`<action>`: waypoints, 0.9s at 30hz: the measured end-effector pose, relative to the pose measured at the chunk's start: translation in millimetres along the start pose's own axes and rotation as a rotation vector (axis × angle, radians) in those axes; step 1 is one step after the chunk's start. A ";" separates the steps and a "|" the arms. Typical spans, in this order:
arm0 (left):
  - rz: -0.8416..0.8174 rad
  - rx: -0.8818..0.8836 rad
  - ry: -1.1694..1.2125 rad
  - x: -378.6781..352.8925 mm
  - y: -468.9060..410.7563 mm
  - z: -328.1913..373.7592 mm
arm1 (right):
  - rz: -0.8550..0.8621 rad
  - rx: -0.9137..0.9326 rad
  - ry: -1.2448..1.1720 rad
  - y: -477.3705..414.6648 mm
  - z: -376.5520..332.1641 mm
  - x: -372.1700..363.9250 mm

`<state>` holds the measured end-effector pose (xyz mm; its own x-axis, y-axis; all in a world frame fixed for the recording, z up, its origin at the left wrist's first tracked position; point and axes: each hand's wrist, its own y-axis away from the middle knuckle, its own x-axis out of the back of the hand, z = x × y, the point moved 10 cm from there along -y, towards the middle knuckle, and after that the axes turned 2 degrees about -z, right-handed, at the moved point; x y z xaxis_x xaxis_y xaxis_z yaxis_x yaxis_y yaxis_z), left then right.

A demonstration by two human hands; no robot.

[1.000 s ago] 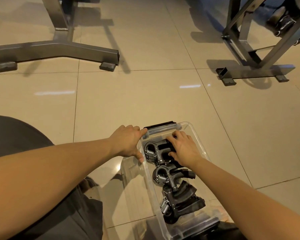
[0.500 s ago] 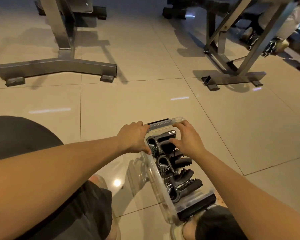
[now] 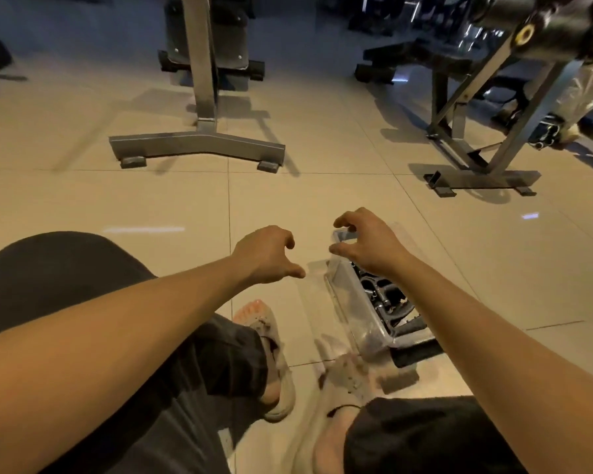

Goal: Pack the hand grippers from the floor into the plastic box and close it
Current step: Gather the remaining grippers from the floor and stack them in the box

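Shorts [image 3: 151, 388], dark, and pale sandals [image 3: 271, 343] nearest, feet planted on the tiled floor [image 3: 151, 200]. Just past the feet, the clear plastic box [image 3: 363, 323] down on the tiles, black latch [image 3: 411, 354] at its near end, black hand grippers [image 3: 387, 302] with steel springs packed in a row inside; none left lying on the floor in view. Faint clear sheet just left of the box, perhaps the lid, too smeared to say. Over the far end of the box, right hand [image 3: 374, 248], forefinger and thumb curled toward each other and seemingly pinching the clear far edge; rim or lid, cannot tell through the blur. Left hand [image 3: 264, 254] just beside the box on its left and off it, fingers [image 3: 286, 237] spread and loosely hooked, thumb out, holding nothing. Half a second back: left hand on the far left corner of the box, right hand down among the grippers. Now both lifted clear of the load, and the view tipped up toward the room. Reads as packing finished and only the closing left, no sign yet of the lid seated or the latch snapped. Farther off, grey stand foot [image 3: 199, 145] and, to the right, angled bench frame [image 3: 476, 172]
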<state>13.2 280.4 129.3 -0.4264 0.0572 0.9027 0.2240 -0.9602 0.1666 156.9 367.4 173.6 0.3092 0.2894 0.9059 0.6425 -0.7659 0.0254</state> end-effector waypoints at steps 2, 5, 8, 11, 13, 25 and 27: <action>0.020 0.055 0.039 11.4 30.6 -24.3 | -0.020 0.018 -0.018 10.4 -26.3 -9.5; 0.051 0.151 0.075 27.1 81.6 -70.9 | -0.036 0.059 -0.036 22.4 -68.5 -31.8; 0.076 0.237 0.069 46.4 133.7 -118.4 | -0.103 0.125 -0.063 26.2 -119.2 -71.4; 0.063 0.324 0.026 65.6 179.8 -165.9 | -0.232 0.210 -0.055 25.7 -182.1 -116.6; 0.055 0.432 0.035 72.2 218.0 -215.6 | -0.321 0.288 -0.052 28.1 -240.5 -150.7; 0.357 0.969 0.294 95.6 509.6 -499.4 | -0.581 0.687 0.025 60.1 -600.0 -334.2; 0.396 1.035 0.333 97.7 548.1 -531.8 | -0.584 0.748 0.033 69.9 -650.2 -359.4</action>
<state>-371.8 -385.7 97.9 -0.3414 -0.4202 0.8408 0.9384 -0.2027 0.2798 -365.2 -163.4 124.7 -0.2152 0.4851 0.8475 0.9754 0.0646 0.2107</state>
